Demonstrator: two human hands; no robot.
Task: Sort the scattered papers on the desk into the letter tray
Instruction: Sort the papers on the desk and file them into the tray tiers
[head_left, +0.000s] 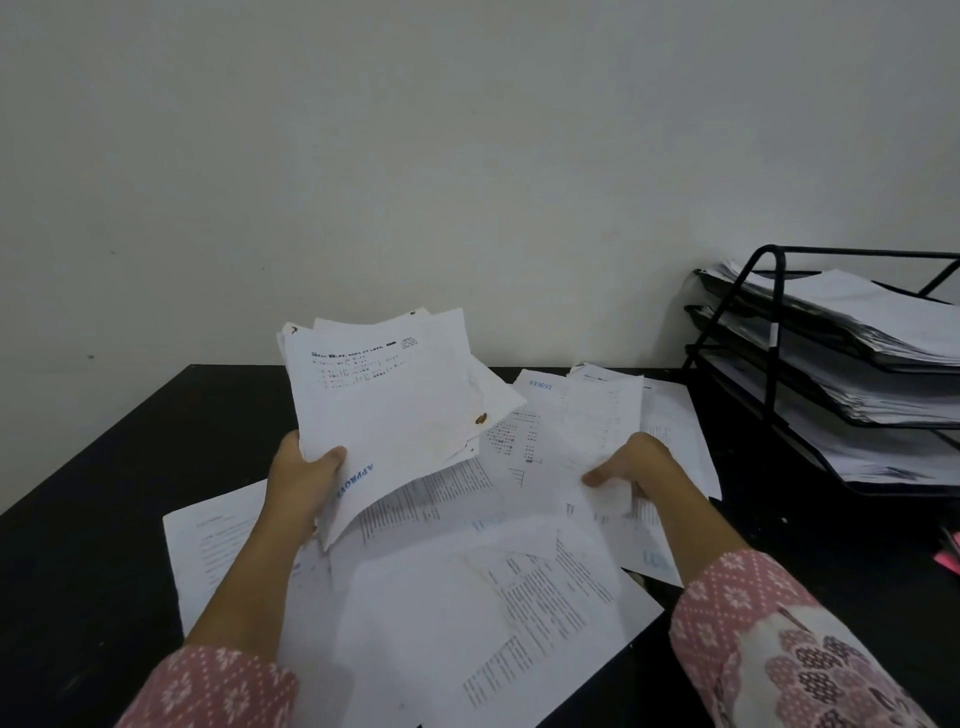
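Now, the left hand is up off the black desktop. Its thumb is clamped across the front of a thick fanned bundle of white printed sheets, with the fingers curled behind. The bundle stands tilted, rising up and away from that hand, with a blue stamped word right beside the thumb and a small brown mark on its right edge.

Over to the right, the right hand pinches the near edge of a single white printed sheet, thumb on top and fingers curled round it. That sheet slopes away from the hand toward the wall.

Below and between both hands lies the loose spread of white papers, overlapping at all angles. It reaches from under the wrists to beyond the fingertips.

Further right of the right hand, at the far corner of the desktop, stands the black wire letter tray. It has three tiers, and every tier is stacked with paper.

Nearer than the tray and well right of the right wrist, something pink pokes in at the frame edge. I can't tell what it is.

Both forearms wear pink patterned sleeves. Behind it all is a plain pale wall.
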